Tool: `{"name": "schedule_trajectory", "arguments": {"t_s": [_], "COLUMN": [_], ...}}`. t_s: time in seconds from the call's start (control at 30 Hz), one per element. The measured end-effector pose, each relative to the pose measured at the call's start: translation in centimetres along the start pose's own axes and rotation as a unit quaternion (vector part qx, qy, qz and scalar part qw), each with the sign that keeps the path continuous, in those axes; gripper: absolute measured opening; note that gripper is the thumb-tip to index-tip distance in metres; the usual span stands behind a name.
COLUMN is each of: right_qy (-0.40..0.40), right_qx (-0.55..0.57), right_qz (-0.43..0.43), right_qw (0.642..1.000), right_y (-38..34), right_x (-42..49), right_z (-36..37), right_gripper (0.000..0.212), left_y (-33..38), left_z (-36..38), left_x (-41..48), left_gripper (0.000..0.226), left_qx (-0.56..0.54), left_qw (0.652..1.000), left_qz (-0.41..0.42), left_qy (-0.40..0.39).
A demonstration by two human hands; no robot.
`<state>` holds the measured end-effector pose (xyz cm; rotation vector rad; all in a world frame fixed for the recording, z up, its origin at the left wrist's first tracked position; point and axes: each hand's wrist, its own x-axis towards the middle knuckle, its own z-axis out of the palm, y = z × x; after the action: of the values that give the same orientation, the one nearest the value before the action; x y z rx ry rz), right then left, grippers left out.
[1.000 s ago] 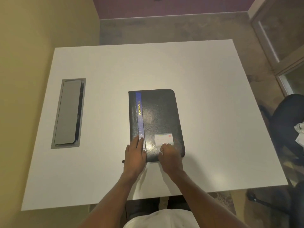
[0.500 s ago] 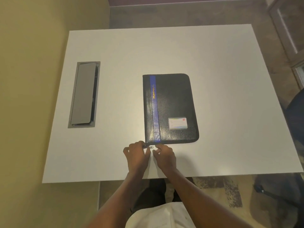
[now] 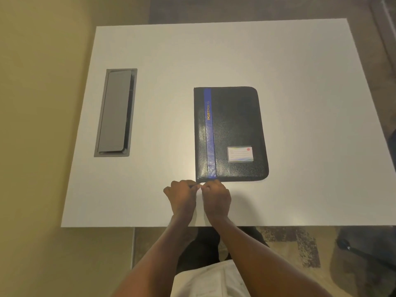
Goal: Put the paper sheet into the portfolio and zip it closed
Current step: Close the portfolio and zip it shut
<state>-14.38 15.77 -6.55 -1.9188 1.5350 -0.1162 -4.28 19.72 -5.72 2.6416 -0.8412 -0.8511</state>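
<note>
1. While the black leather-look zip portfolio [image 3: 230, 133] lies flat and closed on the white rectangular table [image 3: 300, 103], its near edge sits just beyond my knuckles.
2. A blue vertical stripe [image 3: 210, 133] runs down its cover near the left side, with gold lettering reading "PORTFOLIO", and a small pale name card with a red dot [image 3: 240, 154] sits in the lower right of the cover.
3. My left hand [image 3: 182, 198] is curled into a loose fist at the near left corner of the portfolio, thumb and forefinger pinched together; what lies between them is too small to make out.
4. My right hand [image 3: 216, 198] is curled beside it, its fingertips meeting those of the left at a tiny pale glint just off the corner. I cannot tell whether that is the zip pull.
5. Both hands rest on the table near its front edge, knuckles almost touching.
6. I cannot see the paper sheet anywhere.
7. Well apart to the left, a grey rectangular cable hatch [image 3: 115, 112] is set into the tabletop.
8. An olive wall [image 3: 38, 125] borders the table on the left.
</note>
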Motion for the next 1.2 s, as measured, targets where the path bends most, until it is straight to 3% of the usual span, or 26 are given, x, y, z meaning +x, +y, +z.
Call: {"name": "schedule_trajectory", "arguments": {"t_s": [0.13,0.3,0.87,0.97,1.0,1.1,1.2], "right_qy": [-0.005,0.068,0.190,0.183,0.181,0.184,0.172], "right_qx": [0.011,0.034,0.030,0.021,0.019,0.035,0.039], "right_qz": [0.062,0.134,0.182,0.217,0.215,0.206,0.190], "right_qw": [0.998,0.988,0.964,0.959,0.960,0.960,0.966], "right_y": [-0.3,-0.7,8.6,10.3,10.7,11.4,12.2], "right_x": [0.5,0.6,1.9,2.5,2.6,2.7,2.8], "right_z": [0.0,0.2,-6.3,-7.5,-7.8,-8.4,-8.7], "right_gripper": [0.021,0.018,0.016,0.019,0.019,0.018,0.016], "left_y": [-0.2,-0.1,0.5,0.3,0.4,2.0,5.0], "left_z": [-0.5,-0.8,-1.5,-1.1,-0.8,0.2,2.5], "left_x": [0.1,0.2,-0.6,-0.7,-0.8,-1.1,-0.9], "left_gripper": [0.031,0.034,0.035,0.016,0.020,0.070,0.090], "left_qx": [0.058,0.100,0.235,0.187,0.167,0.164,0.196], "left_qw": [0.998,0.994,0.966,0.971,0.970,0.959,0.931], "left_qz": [0.034,0.045,0.100,0.137,0.157,0.222,0.309], "left_qy": [-0.009,0.006,0.027,0.062,0.082,0.060,0.009]}}
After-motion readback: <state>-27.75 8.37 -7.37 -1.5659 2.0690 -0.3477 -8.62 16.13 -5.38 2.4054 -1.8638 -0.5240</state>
